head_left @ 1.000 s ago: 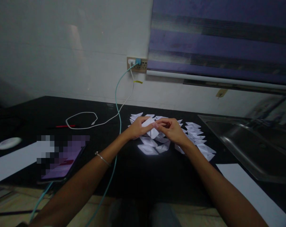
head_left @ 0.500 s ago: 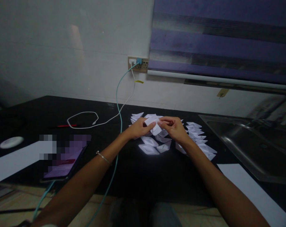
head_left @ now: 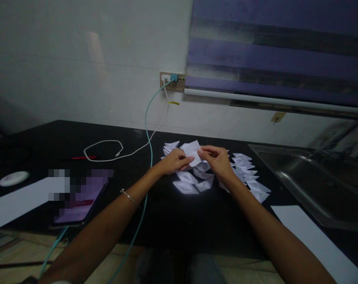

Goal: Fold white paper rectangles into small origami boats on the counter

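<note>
Between my two hands is a small folded piece of white paper (head_left: 192, 151), raised above the black counter. My left hand (head_left: 175, 161) pinches its lower left side with the thumb on top. At its right edge, the thumb and fingers of my right hand (head_left: 215, 157) are closed on it. Beneath and around the hands lie several folded white paper boats (head_left: 186, 187), partly covered by the hands. More paper boats (head_left: 247, 169) form an overlapping row to the right of my right hand.
A metal sink (head_left: 300, 185) is set into the counter (head_left: 167, 221) at right, near a white paper strip (head_left: 312, 232). At left are a phone (head_left: 81, 203), another paper strip (head_left: 25, 199), a white round object (head_left: 13, 178) and a red pen (head_left: 81, 158). A teal cable (head_left: 151, 157) crosses the counter.
The paper between my hands has gone from showing separate folded flaps to a flatter, squarer face. Both hands stay at nearly the same place.
</note>
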Tool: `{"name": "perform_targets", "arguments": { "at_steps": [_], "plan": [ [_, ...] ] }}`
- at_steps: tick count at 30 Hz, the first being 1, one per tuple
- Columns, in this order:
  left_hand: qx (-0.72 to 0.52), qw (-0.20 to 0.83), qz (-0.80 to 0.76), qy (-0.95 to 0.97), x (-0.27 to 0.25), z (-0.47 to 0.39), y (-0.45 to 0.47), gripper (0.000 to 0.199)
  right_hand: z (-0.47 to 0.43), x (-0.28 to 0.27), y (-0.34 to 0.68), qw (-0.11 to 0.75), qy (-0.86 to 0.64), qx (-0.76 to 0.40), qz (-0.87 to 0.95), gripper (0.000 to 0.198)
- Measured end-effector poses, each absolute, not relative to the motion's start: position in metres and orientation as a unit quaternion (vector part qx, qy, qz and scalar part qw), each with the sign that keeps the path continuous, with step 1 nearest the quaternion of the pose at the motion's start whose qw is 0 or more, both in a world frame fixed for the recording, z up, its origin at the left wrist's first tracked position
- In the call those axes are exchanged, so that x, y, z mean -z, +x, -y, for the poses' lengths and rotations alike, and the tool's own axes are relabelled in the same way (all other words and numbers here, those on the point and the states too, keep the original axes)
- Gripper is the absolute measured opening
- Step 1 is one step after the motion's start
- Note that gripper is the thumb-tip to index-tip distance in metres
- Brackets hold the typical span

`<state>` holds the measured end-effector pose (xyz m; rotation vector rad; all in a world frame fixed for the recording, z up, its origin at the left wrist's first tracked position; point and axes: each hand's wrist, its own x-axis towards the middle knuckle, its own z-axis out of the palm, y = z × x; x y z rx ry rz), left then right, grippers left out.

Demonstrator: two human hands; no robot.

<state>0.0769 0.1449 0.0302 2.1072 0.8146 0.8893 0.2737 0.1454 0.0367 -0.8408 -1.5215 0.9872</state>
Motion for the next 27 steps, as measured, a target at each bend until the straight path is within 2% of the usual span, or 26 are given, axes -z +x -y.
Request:
{"name": "perform_targets", "arguments": {
  "at_steps": [3, 7, 10, 12, 16, 21, 27],
  "plan": [
    [-0.336, 0.362, -0.313, 0.811, -0.032, -0.146, 0.074, 0.047, -0.142, -0.044, 0.276, 0.533, -0.350, -0.371, 0.675, 0.025],
    [-0.327, 0.322, -0.299, 0.837, -0.039, -0.143, 0.073, 0.046, -0.138, -0.054, 0.281, 0.510, -0.349, -0.288, 0.732, 0.024],
    [-0.288, 0.298, -0.302, 0.858, -0.041, -0.141, 0.073, 0.046, -0.138, -0.054, 0.285, 0.461, -0.354, -0.317, 0.749, 0.030],
    [-0.283, 0.288, -0.316, 0.859, -0.041, -0.141, 0.072, 0.042, -0.139, -0.053, 0.286, 0.449, -0.356, -0.337, 0.748, 0.028],
    [-0.382, 0.307, -0.374, 0.788, -0.042, -0.143, 0.073, 0.021, -0.140, -0.053, 0.286, 0.463, -0.372, -0.370, 0.714, 0.030],
    [-0.462, 0.375, -0.372, 0.712, -0.045, -0.146, 0.076, 0.022, -0.137, -0.057, 0.284, 0.467, -0.364, -0.417, 0.689, 0.034],
    [-0.510, 0.394, -0.343, 0.684, -0.049, -0.144, 0.078, 0.024, -0.134, -0.056, 0.281, 0.494, -0.331, -0.431, 0.678, 0.031]
  ]
}}
